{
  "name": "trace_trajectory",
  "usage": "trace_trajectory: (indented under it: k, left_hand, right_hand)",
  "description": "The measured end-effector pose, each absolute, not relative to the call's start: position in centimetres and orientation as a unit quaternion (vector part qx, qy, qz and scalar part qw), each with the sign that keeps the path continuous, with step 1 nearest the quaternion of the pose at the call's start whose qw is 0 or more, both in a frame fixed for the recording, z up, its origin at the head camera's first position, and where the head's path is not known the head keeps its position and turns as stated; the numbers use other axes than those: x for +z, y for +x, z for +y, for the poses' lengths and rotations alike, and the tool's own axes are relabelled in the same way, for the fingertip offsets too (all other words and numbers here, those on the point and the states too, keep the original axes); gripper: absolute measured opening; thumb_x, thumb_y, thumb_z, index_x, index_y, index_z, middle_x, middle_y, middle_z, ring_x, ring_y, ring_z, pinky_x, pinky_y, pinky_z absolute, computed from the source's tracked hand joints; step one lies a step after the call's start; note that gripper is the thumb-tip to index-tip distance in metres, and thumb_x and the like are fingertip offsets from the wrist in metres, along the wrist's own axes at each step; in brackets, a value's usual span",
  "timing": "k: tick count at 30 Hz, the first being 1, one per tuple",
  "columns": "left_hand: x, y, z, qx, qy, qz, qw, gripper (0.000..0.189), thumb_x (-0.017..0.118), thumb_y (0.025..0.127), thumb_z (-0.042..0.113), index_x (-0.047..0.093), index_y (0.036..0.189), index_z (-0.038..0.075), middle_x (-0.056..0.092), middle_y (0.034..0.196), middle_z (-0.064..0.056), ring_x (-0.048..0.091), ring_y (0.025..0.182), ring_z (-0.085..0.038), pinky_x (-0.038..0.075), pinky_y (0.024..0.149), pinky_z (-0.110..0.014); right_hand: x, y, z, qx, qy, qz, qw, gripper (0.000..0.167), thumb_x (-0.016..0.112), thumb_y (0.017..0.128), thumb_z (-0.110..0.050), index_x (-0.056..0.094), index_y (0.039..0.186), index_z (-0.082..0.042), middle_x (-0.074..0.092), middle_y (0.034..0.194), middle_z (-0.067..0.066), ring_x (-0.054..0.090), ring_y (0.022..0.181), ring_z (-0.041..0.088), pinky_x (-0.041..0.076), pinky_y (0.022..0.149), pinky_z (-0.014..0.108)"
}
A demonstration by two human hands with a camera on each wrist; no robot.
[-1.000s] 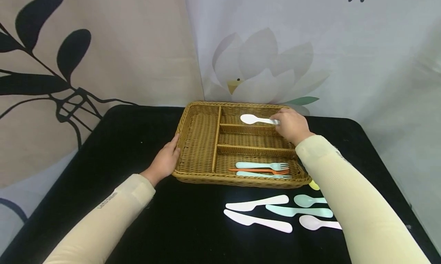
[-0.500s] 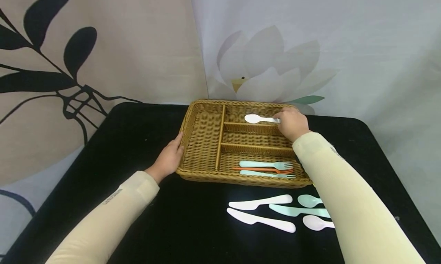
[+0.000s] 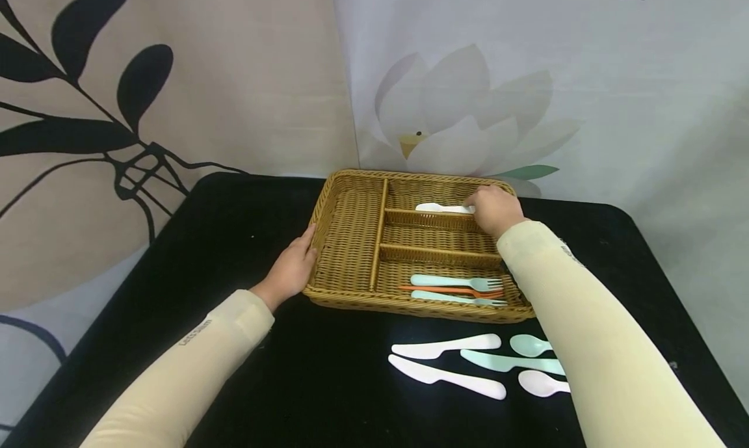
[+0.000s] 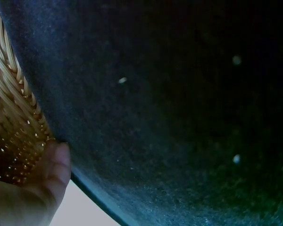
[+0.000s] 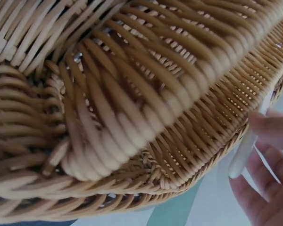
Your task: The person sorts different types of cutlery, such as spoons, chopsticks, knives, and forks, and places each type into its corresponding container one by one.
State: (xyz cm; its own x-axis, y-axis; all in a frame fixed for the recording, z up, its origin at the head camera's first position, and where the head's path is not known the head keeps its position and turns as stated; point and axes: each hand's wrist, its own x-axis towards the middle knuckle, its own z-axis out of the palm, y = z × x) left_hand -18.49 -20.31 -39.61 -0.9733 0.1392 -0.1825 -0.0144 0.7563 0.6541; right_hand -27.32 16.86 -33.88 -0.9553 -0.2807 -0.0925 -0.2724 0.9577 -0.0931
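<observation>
A brown woven basket tray (image 3: 351,240) with several compartments stands on a black-covered table. My left hand (image 3: 290,266) rests against its left outer side; in the left wrist view the fingertips (image 4: 61,153) touch the weave. Over the back right compartment my right hand (image 3: 496,210) pinches a white spoon (image 3: 435,207) by its handle end, bowl pointing left. That handle (image 5: 245,153) shows between thumb and fingers in the right wrist view. The spoon's bowl sits low, partly behind the divider (image 3: 430,218).
Mint forks (image 3: 439,280) and an orange fork (image 3: 433,289) lie in the front compartment. Before the basket are white knives (image 3: 447,376), a mint knife (image 3: 497,361), a mint spoon (image 3: 528,345) and a pale pink spoon (image 3: 538,383). The right sleeve (image 3: 585,331) covers some handles.
My right hand has lowered the white spoon into the back compartment. My left hand stays at the basket's side. The whole scene has shifted slightly right in the head view.
</observation>
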Motion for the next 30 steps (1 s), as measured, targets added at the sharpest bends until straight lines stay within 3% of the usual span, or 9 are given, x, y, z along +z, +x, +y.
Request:
trace_trajectory:
  k: [8,13,21,24,27,30]
  left_hand:
    - [-39.4,-18.6,-20.2,0.349,0.038,0.930,0.109,0.057,0.029,0.106,0.019,0.003,0.156,0.012,0.027,0.152,-0.025,0.033,0.136,-0.038,0.023,0.114,-0.054]
    - [-39.4,-18.7,-20.1,0.346,0.033,0.931,0.109,0.057,0.029,0.106,0.020,0.003,0.156,0.013,0.027,0.153,-0.024,0.032,0.137,-0.037,0.023,0.114,-0.053]
    - [-39.4,-18.6,-20.1,0.350,0.028,0.930,0.112,0.057,0.029,0.106,0.021,0.003,0.157,0.015,0.027,0.152,-0.023,0.036,0.134,-0.038,0.026,0.112,-0.055]
    - [-39.5,-18.6,-20.1,0.355,0.025,0.928,0.115,0.057,0.029,0.106,0.022,0.003,0.157,0.016,0.027,0.153,-0.022,0.037,0.134,-0.038,0.027,0.112,-0.055]
    - [-39.5,-18.5,-20.1,0.357,0.022,0.926,0.118,0.057,0.028,0.106,0.022,0.002,0.157,0.016,0.027,0.152,-0.022,0.039,0.132,-0.038,0.029,0.111,-0.055]
    - [-39.5,-18.5,-20.3,0.357,0.019,0.926,0.121,0.057,0.028,0.106,0.023,0.002,0.157,0.017,0.028,0.152,-0.022,0.041,0.130,-0.038,0.031,0.110,-0.055]
  right_hand:
    - [-33.9,-27.7,17.4,-0.052,-0.141,0.987,0.061,0.033,0.058,0.092,0.003,0.069,0.121,-0.009,0.062,0.126,0.017,0.054,0.116,0.036,0.049,0.089,0.051]
    - [-33.8,-27.9,17.6,-0.050,-0.143,0.987,0.057,0.031,0.059,0.092,0.001,0.070,0.119,-0.008,0.063,0.123,0.018,0.052,0.117,0.038,0.046,0.094,0.053]
    - [-34.0,-28.1,17.5,-0.074,-0.136,0.984,0.086,0.031,0.056,0.094,0.001,0.068,0.121,-0.008,0.057,0.132,0.019,0.049,0.123,0.039,0.046,0.094,0.053]
    - [-34.2,-28.3,17.5,-0.082,-0.134,0.983,0.090,0.033,0.053,0.095,0.002,0.068,0.122,-0.009,0.057,0.133,0.019,0.050,0.122,0.038,0.050,0.088,0.051]
    - [-34.4,-28.3,17.4,-0.097,-0.125,0.983,0.096,0.041,0.047,0.094,0.008,0.067,0.124,-0.010,0.054,0.136,0.020,0.052,0.120,0.038,0.052,0.071,0.043]
    - [-34.6,-28.4,17.4,-0.114,-0.123,0.981,0.096,0.044,0.043,0.093,0.010,0.066,0.126,-0.010,0.053,0.137,0.020,0.057,0.112,0.037,0.044,0.056,0.035]
